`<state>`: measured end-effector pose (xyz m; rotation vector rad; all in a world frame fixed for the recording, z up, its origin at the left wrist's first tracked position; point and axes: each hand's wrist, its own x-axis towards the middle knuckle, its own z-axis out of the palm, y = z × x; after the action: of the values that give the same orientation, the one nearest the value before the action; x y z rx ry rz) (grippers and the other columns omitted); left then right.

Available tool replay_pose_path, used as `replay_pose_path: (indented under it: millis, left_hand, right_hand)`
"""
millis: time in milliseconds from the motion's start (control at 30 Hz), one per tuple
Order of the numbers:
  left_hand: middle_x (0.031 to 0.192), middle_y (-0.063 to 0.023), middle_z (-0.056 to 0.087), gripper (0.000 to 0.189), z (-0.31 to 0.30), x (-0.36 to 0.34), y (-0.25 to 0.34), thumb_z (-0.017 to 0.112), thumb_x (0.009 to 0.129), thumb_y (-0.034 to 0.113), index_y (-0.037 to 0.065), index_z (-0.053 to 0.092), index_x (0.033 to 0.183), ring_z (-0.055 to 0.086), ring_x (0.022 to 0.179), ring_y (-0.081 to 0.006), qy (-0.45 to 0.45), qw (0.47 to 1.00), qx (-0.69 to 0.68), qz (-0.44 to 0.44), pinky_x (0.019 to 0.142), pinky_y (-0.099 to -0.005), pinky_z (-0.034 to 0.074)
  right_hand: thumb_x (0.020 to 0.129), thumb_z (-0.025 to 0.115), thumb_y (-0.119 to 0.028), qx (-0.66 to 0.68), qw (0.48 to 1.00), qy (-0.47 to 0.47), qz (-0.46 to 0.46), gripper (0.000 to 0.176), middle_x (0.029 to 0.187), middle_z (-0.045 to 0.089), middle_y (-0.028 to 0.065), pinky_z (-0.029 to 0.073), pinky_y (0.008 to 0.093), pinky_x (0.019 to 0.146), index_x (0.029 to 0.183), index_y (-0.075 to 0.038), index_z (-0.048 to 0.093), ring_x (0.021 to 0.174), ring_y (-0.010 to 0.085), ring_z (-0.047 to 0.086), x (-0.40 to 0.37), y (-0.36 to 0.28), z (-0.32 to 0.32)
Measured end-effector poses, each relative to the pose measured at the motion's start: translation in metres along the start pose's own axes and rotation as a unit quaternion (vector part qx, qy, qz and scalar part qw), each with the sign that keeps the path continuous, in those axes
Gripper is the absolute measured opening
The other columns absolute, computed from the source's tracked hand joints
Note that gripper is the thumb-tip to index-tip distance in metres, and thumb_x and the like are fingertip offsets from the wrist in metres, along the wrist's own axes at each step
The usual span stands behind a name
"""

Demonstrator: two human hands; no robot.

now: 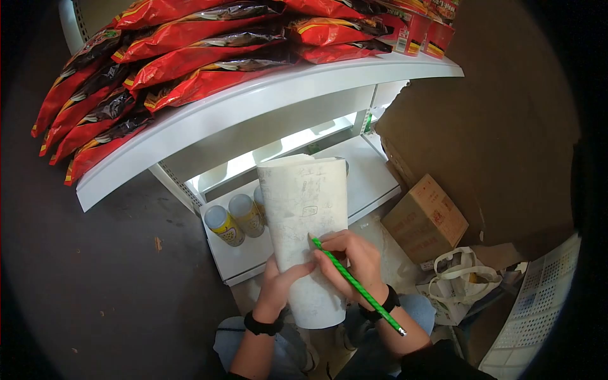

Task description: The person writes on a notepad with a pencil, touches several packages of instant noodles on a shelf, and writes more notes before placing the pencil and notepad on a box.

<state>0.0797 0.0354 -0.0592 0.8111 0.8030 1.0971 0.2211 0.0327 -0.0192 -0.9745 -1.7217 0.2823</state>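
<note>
A folded white paper pad (304,202) with faint handwriting and a small boxed mark is held upright over my lap. My left hand (282,285) grips its lower left side, with the thumb lying across the front. My right hand (351,263) is closed around a green patterned pencil (358,285), whose tip touches or hovers just above the middle of the paper; which one I cannot tell. The pencil's eraser end points down to the right. Dark bands circle both wrists.
Red packets (209,79) are stacked on a white upper shelf (253,101). Below, grey-lidded cans (246,215) stand on the bottom shelf (364,174). At the right are a cardboard box (425,218), a bag with white handles (459,285) and a white perforated basket (538,310).
</note>
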Motion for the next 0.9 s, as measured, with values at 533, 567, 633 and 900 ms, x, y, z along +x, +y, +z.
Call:
replay_pose_path:
  millis: [533, 567, 633, 900]
  left_hand:
    - [0.097, -0.0101, 0.058, 0.036, -0.005, 0.0, 0.0, 0.06, 0.071, 0.006, -0.004, 0.053, 0.105, 0.056, 0.087, -0.0163, 0.002, 1.0, -0.02, -0.002, 0.076, -0.0263, 0.043]
    - [0.097, -0.0101, 0.058, 0.036, -0.007, 0.0, -0.001, 0.06, 0.071, 0.006, -0.004, 0.053, 0.105, 0.056, 0.087, -0.0163, 0.002, 1.0, -0.02, -0.002, 0.076, -0.0263, 0.043]
    - [0.097, -0.0096, 0.059, 0.035, -0.01, 0.0, -0.005, 0.06, 0.071, 0.006, -0.004, 0.053, 0.104, 0.056, 0.086, -0.0156, 0.0, 1.0, -0.012, -0.003, 0.075, -0.0256, 0.043]
    - [0.098, -0.013, 0.058, 0.038, -0.002, -0.001, 0.003, 0.059, 0.07, 0.006, -0.005, 0.052, 0.105, 0.057, 0.086, -0.0192, 0.029, 0.999, -0.03, 0.001, 0.077, -0.0278, 0.044]
  right_hand:
    - [0.067, 0.065, -0.005, 0.0, 0.999, -0.047, 0.017, 0.015, 0.069, 0.055, 0.0103, 0.044, 0.0314, 0.052, 0.074, -0.004, 0.052, 0.058, 0.0254, 0.055, 0.0, -0.003, 0.003]
    - [0.068, 0.065, -0.005, 0.004, 0.998, -0.056, -0.002, 0.015, 0.07, 0.056, 0.0102, 0.044, 0.0317, 0.053, 0.074, -0.004, 0.052, 0.059, 0.0254, 0.055, 0.0, -0.004, 0.004]
    - [0.068, 0.066, -0.006, -0.004, 0.998, -0.059, -0.016, 0.016, 0.071, 0.056, 0.0099, 0.044, 0.0321, 0.054, 0.076, -0.004, 0.052, 0.06, 0.0255, 0.055, 0.0, -0.003, 0.006]
    - [0.071, 0.062, -0.006, -0.022, 0.989, 0.043, 0.138, 0.012, 0.063, 0.052, 0.0106, 0.041, 0.0284, 0.05, 0.073, -0.002, 0.05, 0.054, 0.0207, 0.052, 0.003, 0.003, -0.013]
